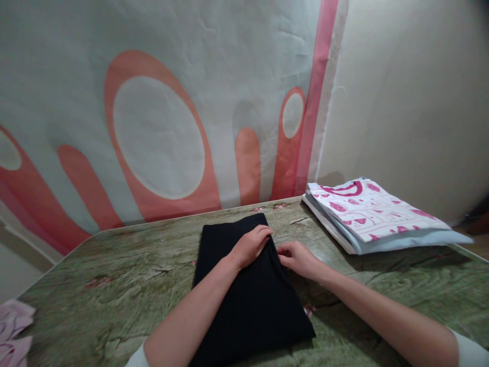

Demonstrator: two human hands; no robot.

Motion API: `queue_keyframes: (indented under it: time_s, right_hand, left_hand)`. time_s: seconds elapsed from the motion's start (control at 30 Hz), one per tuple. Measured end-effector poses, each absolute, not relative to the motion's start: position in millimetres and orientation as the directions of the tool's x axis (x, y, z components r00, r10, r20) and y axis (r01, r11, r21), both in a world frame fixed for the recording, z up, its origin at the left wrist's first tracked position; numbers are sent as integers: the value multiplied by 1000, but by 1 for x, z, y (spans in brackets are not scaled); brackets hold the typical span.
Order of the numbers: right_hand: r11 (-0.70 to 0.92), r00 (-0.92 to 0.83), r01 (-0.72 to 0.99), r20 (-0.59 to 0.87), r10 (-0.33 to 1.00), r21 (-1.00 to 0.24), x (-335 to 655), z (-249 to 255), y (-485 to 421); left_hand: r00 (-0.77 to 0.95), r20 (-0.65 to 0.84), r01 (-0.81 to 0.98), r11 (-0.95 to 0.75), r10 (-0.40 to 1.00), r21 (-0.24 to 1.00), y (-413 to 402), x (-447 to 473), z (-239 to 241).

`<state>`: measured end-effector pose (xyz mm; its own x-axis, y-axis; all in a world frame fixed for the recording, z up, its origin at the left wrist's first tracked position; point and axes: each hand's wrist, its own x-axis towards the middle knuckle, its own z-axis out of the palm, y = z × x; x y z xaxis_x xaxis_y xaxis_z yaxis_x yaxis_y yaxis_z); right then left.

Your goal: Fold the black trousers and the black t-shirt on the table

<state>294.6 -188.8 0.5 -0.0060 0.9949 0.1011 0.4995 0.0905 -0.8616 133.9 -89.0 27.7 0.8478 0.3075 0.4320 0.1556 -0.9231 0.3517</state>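
A black folded garment (248,311) lies on the table in front of me, its long side running away from me; which kind of garment it is does not show. My left hand (252,247) rests palm down on its upper part, with the fingers stretched towards the right edge. Just right of that edge, my right hand (298,259) is closed in a pinch on the rim of the black cloth. A small ridge runs in the fabric between both hands. My left thumb is mostly hidden under the hand.
At the back right lies a stack of folded clothes (359,244), topped by a white shirt with pink print (378,211). Pink cloth (15,331) shows at the lower left corner. Behind the wood-patterned table (126,290) hangs a printed sheet (229,76) against the wall.
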Motion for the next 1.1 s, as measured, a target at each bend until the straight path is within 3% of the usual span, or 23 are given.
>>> queue_keyframes:
  time_s: [0.17,0.33,0.4,0.63,0.83,1.1]
  right_hand:
    - [100,-73,576,71,995,-811,302,5,-192]
    - [-252,64,470,-252,966,-846,302,6,-192]
    - [-305,83,462,-301,950,-833,299,6,-191]
    - [-322,59,451,-333,941,-832,297,5,-192]
    - [-289,64,430,-290,955,-855,296,5,-195]
    - [-235,11,586,-282,959,-776,293,1,-199]
  left_hand:
    - [846,378,255,-909,375,329,-87,131,24]
    - [893,256,307,-917,370,253,-82,130,10]
    - [909,202,317,-918,366,238,-81,132,6]
    - [894,128,398,-892,430,215,-83,122,20]
    - [830,42,545,-825,556,149,-113,62,38]
    - [765,75,621,-764,639,176,-136,0,20]
